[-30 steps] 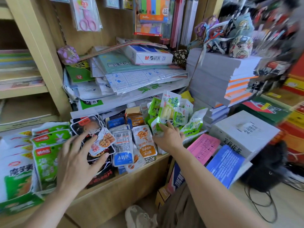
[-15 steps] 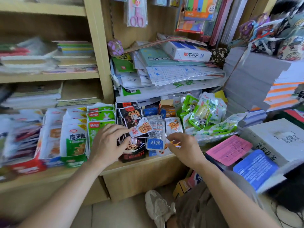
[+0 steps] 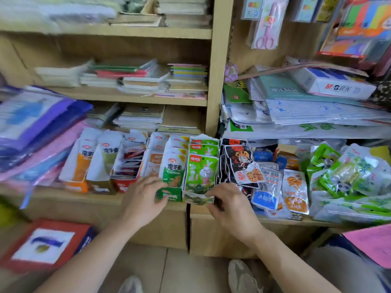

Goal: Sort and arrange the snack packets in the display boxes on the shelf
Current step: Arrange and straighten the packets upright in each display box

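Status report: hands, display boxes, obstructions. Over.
Left hand grips dark-green display box front. Right hand pinches rabbit-packet display box front. Black snack packets crowd its right side.

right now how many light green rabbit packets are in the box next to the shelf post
3, in one row: the front packet full face, a second packet behind it and a third packet at the back, only tops showing. More may be hidden behind.

We are in a small stationery-and-snack shop: wooden shelves hold stacked notebooks, packaged scissors hang on the back panel, and snack packets fill display boxes.
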A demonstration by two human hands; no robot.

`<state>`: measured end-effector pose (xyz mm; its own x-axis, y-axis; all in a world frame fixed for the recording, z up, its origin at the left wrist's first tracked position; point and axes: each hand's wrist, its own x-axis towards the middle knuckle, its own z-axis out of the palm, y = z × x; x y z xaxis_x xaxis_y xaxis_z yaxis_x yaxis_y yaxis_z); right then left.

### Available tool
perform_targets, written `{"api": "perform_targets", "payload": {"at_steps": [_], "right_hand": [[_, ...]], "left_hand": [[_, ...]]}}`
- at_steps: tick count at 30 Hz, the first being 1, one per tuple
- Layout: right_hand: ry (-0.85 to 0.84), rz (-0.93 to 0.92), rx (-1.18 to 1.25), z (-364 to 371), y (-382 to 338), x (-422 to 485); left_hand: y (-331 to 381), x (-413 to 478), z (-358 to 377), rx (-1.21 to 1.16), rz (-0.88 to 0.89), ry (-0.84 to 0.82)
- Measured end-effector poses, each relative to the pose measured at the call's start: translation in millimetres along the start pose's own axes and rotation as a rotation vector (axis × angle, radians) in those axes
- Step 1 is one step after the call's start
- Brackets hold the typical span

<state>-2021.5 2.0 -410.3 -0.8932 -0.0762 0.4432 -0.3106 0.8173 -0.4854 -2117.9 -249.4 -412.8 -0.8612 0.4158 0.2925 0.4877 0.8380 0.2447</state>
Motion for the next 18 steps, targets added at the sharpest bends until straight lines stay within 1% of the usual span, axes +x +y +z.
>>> {"api": "perform_targets", "payload": {"at_steps": [2,4,6,7,8,9,11,14,18], "right_hand": [[-0.048,-0.058,-0.062,18,-10,14],[-0.161,-0.099,-0.157,37,-20,25],[-0.297,-0.109,-0.239,54,-29,35],[-0.359,-0.1,-0.262,61,-32,39],[-0.4,-0.095,-0.284,68,-36,42],[-0.423,-0.091,-0.311,74,-38,45],[-0.427,-0.077,-0.362,83,-42,49],[-0.368,-0.039,-0.391,95,-48,56],[-0.268,0.076,-0.369,106,-60,68]], "left_hand": [[-15,-10,-3,0.097,-0.072,-0.018],[-34,-19,1,0.139,-0.154,-0.145],[-49,-29,6,0.097,-0.211,-0.293],[-52,-33,7,0.063,-0.206,-0.336],[-54,-37,8,0.049,-0.176,-0.343],[-56,-40,8,0.059,-0.13,-0.302],[-62,-43,5,0.058,-0.075,-0.121],[-80,-40,0,0.003,-0.109,0.155],[-102,-29,0,0.002,-0.151,0.255]]}}
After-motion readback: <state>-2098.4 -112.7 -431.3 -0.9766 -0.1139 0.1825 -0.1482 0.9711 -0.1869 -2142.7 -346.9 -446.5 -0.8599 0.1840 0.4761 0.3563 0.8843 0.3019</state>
